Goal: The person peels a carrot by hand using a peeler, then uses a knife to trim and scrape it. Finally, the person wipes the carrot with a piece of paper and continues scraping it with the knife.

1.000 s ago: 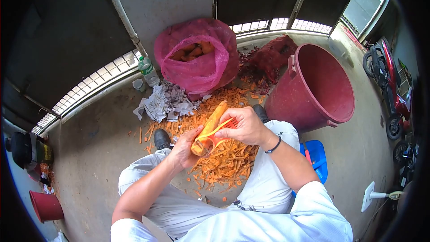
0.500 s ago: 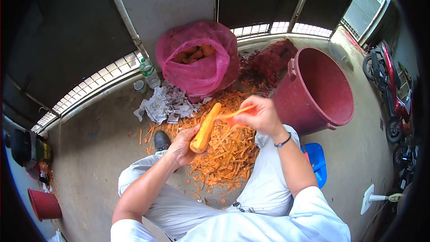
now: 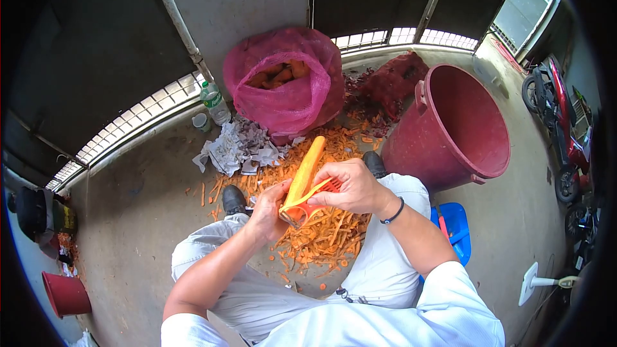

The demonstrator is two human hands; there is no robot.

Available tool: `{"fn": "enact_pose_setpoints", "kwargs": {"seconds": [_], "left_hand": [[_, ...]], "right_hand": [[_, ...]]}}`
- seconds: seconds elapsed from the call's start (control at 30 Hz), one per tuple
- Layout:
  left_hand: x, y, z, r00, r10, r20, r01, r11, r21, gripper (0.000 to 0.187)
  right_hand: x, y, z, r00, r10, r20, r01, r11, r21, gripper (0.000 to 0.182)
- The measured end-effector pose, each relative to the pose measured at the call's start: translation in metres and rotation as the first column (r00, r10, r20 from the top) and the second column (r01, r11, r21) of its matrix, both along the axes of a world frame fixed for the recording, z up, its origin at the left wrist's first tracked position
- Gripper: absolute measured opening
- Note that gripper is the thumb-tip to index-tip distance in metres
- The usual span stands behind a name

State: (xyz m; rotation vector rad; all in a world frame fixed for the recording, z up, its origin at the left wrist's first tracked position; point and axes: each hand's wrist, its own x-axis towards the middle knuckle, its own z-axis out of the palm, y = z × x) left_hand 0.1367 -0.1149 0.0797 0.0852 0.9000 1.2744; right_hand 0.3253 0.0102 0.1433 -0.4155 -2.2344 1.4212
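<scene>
My left hand (image 3: 267,211) is wrapped around the thick lower end of a peeled carrot (image 3: 307,168), whose tip points up and away from me. In my right hand (image 3: 352,186) is an orange-red peeler (image 3: 330,186), its head against the carrot's lower end beside my left fingers. A strip of peel (image 3: 310,194) curves between the peeler and my right fingertips. Below both hands a large heap of carrot peelings (image 3: 331,234) lies on the floor between my legs. My fingers partly hide the peeler's handle.
A pink mesh sack (image 3: 321,93) of carrots stands ahead, with crumpled paper (image 3: 238,148), a plastic bottle (image 3: 215,104) and a cup (image 3: 201,122) to its left. A big red bin (image 3: 418,144) leans at right, near a blue container (image 3: 457,222). A red bucket (image 3: 66,294) sits far left.
My right hand has come down and toward me, bringing the peeler from beside the carrot's upper part to its lower end. The carrot now stands slightly steeper in my left hand.
</scene>
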Motion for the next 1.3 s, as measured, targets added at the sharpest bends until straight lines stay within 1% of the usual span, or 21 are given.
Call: {"fn": "enact_pose_setpoints", "kwargs": {"seconds": [0.17, 0.23, 0.27, 0.33, 0.4, 0.47, 0.5, 0.53, 0.6, 0.67, 0.73, 0.77, 0.83, 0.9, 0.93, 1.0, 1.07, 1.13, 1.17, 1.23, 1.3], "left_hand": [[-0.001, -0.004, -0.008, 0.995, -0.088, -0.04, 0.091, 0.992, 0.091, 0.037], [-0.002, -0.006, -0.013, 0.995, -0.097, -0.034, 0.1, 0.99, 0.096, 0.038], [-0.006, -0.01, -0.016, 0.988, -0.156, 0.016, 0.153, 0.98, 0.125, 0.038], [-0.01, -0.011, -0.014, 0.972, -0.227, 0.06, 0.215, 0.964, 0.155, 0.038], [-0.009, -0.012, -0.008, 0.972, -0.232, -0.025, 0.233, 0.972, 0.014, 0.036], [-0.013, -0.012, -0.009, 0.968, -0.251, -0.017, 0.251, 0.968, 0.02, 0.035], [-0.014, -0.011, -0.008, 0.963, -0.271, -0.009, 0.271, 0.962, 0.028, 0.034], [-0.015, -0.01, -0.009, 0.962, -0.274, -0.011, 0.275, 0.961, 0.033, 0.034], [-0.015, -0.008, -0.012, 0.968, -0.252, -0.008, 0.252, 0.968, 0.002, 0.037], [-0.015, -0.007, -0.014, 0.974, -0.227, -0.011, 0.227, 0.974, -0.006, 0.038], [-0.014, -0.006, -0.011, 0.979, -0.203, -0.016, 0.202, 0.979, -0.022, 0.04], [-0.012, -0.005, -0.006, 0.983, -0.156, -0.1, 0.151, 0.987, -0.063, 0.044], [-0.01, -0.003, -0.008, 0.974, -0.123, -0.188, 0.107, 0.99, -0.092, 0.049], [-0.011, -0.003, -0.018, 0.857, -0.089, -0.508, 0.201, 0.965, 0.17, 0.068], [-0.011, -0.003, -0.017, 0.857, -0.099, -0.506, 0.215, 0.961, 0.176, 0.068], [-0.011, -0.005, -0.012, 0.606, -0.025, -0.795, 0.375, 0.891, 0.258, 0.091], [-0.009, -0.004, -0.008, 0.445, -0.06, -0.893, 0.423, 0.893, 0.151, 0.102], [-0.01, -0.001, 0.014, -0.071, -0.281, -0.957, 0.426, 0.859, -0.283, 0.099], [-0.011, 0.001, 0.015, -0.069, -0.276, -0.959, 0.469, 0.84, -0.275, 0.099], [-0.013, -0.004, 0.013, -0.365, -0.304, -0.88, 0.488, 0.742, -0.459, 0.094], [-0.014, -0.006, -0.001, -0.427, -0.304, -0.851, 0.481, 0.721, -0.499, 0.091]], "right_hand": [[0.002, 0.003, 0.005, 0.999, 0.022, -0.039, -0.021, 1.0, 0.009, 0.021], [0.009, 0.01, 0.008, 0.989, -0.108, -0.101, 0.074, 0.954, -0.291, 0.019], [0.019, 0.026, 0.002, 0.985, -0.174, -0.011, 0.172, 0.978, -0.117, 0.016], [0.033, 0.051, -0.015, 0.944, -0.33, 0.004, 0.329, 0.941, -0.083, 0.016], [0.044, 0.073, -0.024, 0.861, -0.505, -0.065, 0.502, 0.863, -0.056, 0.016], [0.059, 0.094, -0.025, 0.624, -0.773, -0.115, 0.74, 0.538, 0.404, 0.017], [0.065, 0.098, -0.021, 0.521, -0.847, -0.104, 0.79, 0.433, 0.433, 0.018], [0.066, 0.098, -0.021, 0.518, -0.849, -0.108, 0.792, 0.428, 0.434, 0.018], [0.064, 0.096, -0.024, 0.563, -0.807, -0.177, 0.811, 0.499, 0.305, 0.021], [0.048, 0.072, -0.022, 0.753, -0.639, -0.158, 0.64, 0.767, -0.052, 0.018], [0.037, 0.056, -0.025, 0.837, -0.54, -0.088, 0.502, 0.822, -0.27, 0.02], [0.03, 0.051, -0.026, 0.836, -0.542, -0.087, 0.503, 0.819, -0.275, 0.02], [0.022, 0.046, -0.023, 0.85, -0.486, -0.205, 0.352, 0.813, -0.464, 0.019], [0.032, 0.05, -0.014, 0.782, -0.578, -0.234, 0.395, 0.749, -0.532, 0.019], [0.038, 0.054, -0.008, 0.71, -0.657, -0.254, 0.417, 0.682, -0.601, 0.02], [0.064, 0.059, 0.0, 0.628, -0.716, -0.303, 0.474, 0.662, -0.581, 0.02], [0.113, 0.049, -0.01, 0.573, -0.759, -0.309, 0.553, 0.637, -0.538, 0.019], [0.164, 0.027, -0.028, 0.46, -0.84, -0.287, 0.635, 0.537, -0.556, 0.018], [0.196, 0.017, -0.044, 0.417, -0.878, -0.235, 0.679, 0.473, -0.561, 0.018], [0.259, -0.008, -0.079, 0.345, -0.933, -0.102, 0.808, 0.35, -0.473, 0.019], [0.313, -0.024, -0.126, 0.168, -0.985, -0.03, 0.881, 0.163, -0.445, 0.019]]}}
